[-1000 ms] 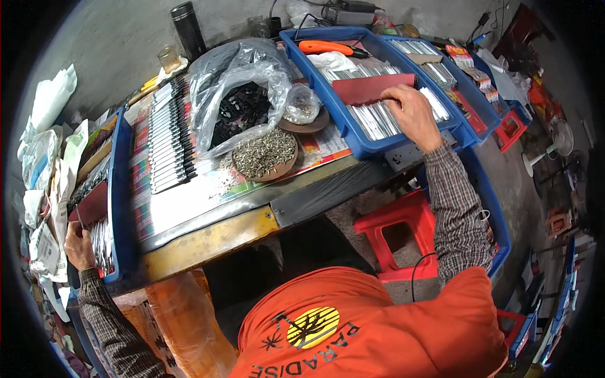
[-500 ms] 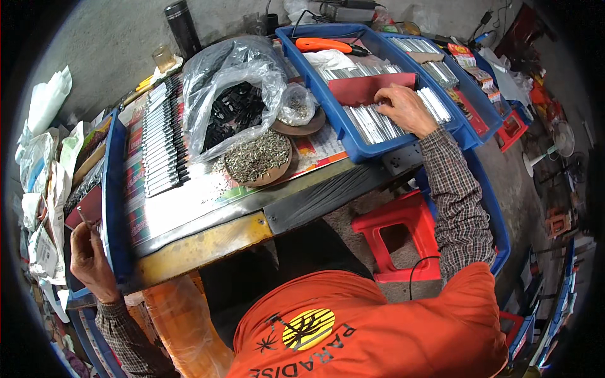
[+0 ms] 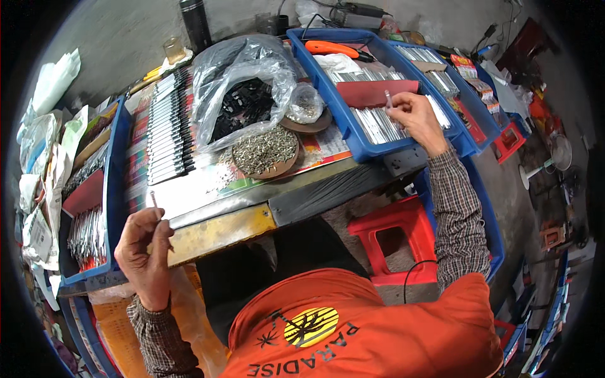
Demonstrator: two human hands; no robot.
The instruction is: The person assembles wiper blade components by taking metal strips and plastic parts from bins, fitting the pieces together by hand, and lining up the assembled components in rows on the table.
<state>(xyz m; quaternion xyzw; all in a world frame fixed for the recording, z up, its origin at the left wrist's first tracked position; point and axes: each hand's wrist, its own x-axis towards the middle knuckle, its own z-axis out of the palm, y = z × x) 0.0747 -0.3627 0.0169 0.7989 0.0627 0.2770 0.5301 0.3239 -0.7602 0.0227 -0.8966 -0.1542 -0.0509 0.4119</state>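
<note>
My left hand (image 3: pixel 148 258) is raised by the table's near left edge, thumb and fingers pinching a thin metal strip (image 3: pixel 155 205) that points up. Over the blue bin (image 3: pixel 360 151) on the right, my right hand (image 3: pixel 421 120) pinches another small strip (image 3: pixel 387 99) by its end. Below that hand stand packed silvery metal strips (image 3: pixel 373 126), with a dark red divider (image 3: pixel 368 93) behind them. A neat row of strips with black ends (image 3: pixel 169 129) lies on the table's left part. The exact kind of the held pieces is too small to tell.
A plastic bag of black parts (image 3: pixel 242 107) stands mid-table, behind a round dish of small metal pins (image 3: pixel 265 151). Another blue bin (image 3: pixel 116 183) flanks the table on the left. An orange-handled tool (image 3: pixel 331 47) lies in the right bin. A red stool (image 3: pixel 397 236) stands below.
My left hand has come out of the left bin and moved right with a strip. My right hand has lifted slightly from the packed strips, a piece now showing in its fingers.
</note>
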